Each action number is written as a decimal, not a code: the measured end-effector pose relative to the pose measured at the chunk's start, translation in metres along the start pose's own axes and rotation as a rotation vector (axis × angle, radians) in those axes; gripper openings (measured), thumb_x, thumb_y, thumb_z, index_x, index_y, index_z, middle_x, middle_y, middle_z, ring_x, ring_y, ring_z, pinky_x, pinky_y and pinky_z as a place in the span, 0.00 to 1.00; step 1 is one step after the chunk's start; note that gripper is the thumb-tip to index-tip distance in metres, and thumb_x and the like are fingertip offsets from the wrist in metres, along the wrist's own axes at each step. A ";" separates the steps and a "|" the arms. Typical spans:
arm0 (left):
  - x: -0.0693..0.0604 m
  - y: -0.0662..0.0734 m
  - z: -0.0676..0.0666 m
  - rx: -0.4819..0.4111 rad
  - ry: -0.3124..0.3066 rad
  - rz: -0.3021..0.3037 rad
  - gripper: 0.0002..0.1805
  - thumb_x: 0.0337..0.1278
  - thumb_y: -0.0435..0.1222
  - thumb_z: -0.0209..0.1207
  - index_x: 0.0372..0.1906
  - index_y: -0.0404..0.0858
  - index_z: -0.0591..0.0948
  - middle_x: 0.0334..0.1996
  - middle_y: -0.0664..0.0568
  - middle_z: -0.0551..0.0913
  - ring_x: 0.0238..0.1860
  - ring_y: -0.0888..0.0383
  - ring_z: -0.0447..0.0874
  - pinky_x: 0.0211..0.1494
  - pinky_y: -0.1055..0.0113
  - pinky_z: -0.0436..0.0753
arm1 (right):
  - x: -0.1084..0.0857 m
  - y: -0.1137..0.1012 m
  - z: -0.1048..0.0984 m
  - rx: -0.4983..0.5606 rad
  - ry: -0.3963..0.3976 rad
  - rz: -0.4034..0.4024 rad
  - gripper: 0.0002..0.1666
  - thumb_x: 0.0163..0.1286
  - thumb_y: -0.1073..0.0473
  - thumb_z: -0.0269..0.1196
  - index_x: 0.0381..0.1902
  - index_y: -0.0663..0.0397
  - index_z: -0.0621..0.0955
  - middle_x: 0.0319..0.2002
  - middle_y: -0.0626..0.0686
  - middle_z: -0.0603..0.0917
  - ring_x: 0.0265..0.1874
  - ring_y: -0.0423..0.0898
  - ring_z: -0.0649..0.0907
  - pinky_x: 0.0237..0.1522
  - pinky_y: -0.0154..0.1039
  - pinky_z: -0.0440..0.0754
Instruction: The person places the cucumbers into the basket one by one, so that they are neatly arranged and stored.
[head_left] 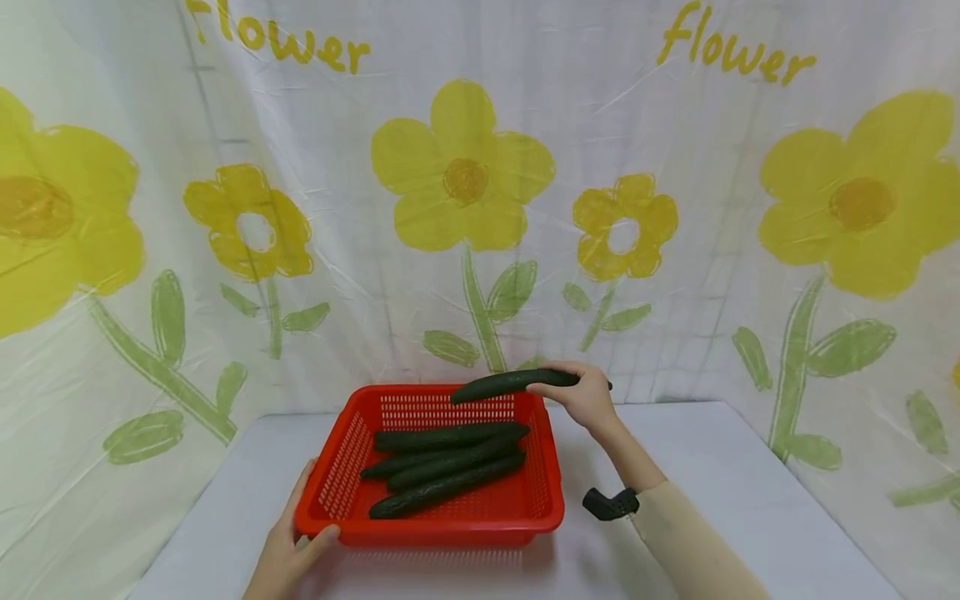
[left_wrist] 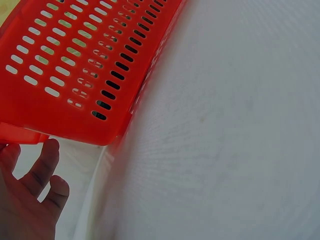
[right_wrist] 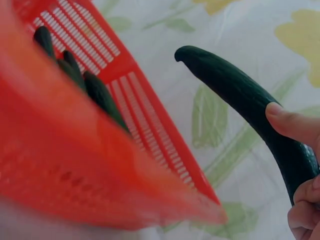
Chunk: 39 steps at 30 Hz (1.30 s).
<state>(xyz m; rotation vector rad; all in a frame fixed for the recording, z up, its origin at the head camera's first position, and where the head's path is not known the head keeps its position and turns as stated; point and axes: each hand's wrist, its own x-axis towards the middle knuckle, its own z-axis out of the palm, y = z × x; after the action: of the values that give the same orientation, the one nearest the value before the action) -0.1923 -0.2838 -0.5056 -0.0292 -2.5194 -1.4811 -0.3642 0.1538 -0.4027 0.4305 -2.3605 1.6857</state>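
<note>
In the head view a dark green cucumber (head_left: 487, 387) is held by my right hand (head_left: 588, 402), above the back right corner of a red plastic basket (head_left: 450, 527). The right wrist view shows the thumb on one side of the cucumber (right_wrist: 235, 90) and fingers curled round its near end. Several more cucumbers (head_left: 450, 485) lie side by side inside the basket. My left hand (head_left: 288, 554) grips the basket's front left corner, thumb on the rim. Its fingers (left_wrist: 42, 167) are bent under the rim in the left wrist view.
The basket stands on a white table (head_left: 675, 450), whose surface extends to both sides of it. Behind the table hangs a white curtain (head_left: 345, 250) with yellow flowers. A black band with a small device (head_left: 611, 505) is on the right wrist.
</note>
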 end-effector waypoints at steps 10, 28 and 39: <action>0.001 -0.002 0.001 -0.008 0.020 0.041 0.51 0.72 0.42 0.64 0.88 0.57 0.46 0.84 0.42 0.58 0.61 0.84 0.66 0.56 0.72 0.79 | 0.019 -0.023 0.028 0.005 -0.033 0.004 0.29 0.57 0.46 0.83 0.55 0.47 0.91 0.59 0.53 0.87 0.57 0.53 0.84 0.53 0.46 0.86; 0.002 -0.004 0.000 -0.019 0.014 0.052 0.51 0.72 0.41 0.64 0.88 0.56 0.46 0.84 0.43 0.57 0.62 0.85 0.65 0.58 0.73 0.77 | 0.025 -0.041 0.085 0.113 -0.067 -0.027 0.29 0.59 0.48 0.82 0.56 0.51 0.91 0.62 0.55 0.86 0.46 0.48 0.83 0.39 0.40 0.79; 0.003 -0.003 0.000 -0.001 -0.013 -0.022 0.51 0.74 0.46 0.62 0.88 0.53 0.44 0.85 0.42 0.56 0.61 0.86 0.62 0.56 0.68 0.80 | 0.022 -0.033 0.119 0.055 -0.061 -0.036 0.22 0.56 0.45 0.83 0.48 0.43 0.93 0.52 0.47 0.90 0.55 0.50 0.84 0.53 0.48 0.85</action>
<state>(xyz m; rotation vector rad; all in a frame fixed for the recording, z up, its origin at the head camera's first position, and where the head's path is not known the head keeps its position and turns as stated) -0.1955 -0.2857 -0.5077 -0.0113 -2.5378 -1.4952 -0.3732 0.0290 -0.4046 0.5380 -2.3387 1.7488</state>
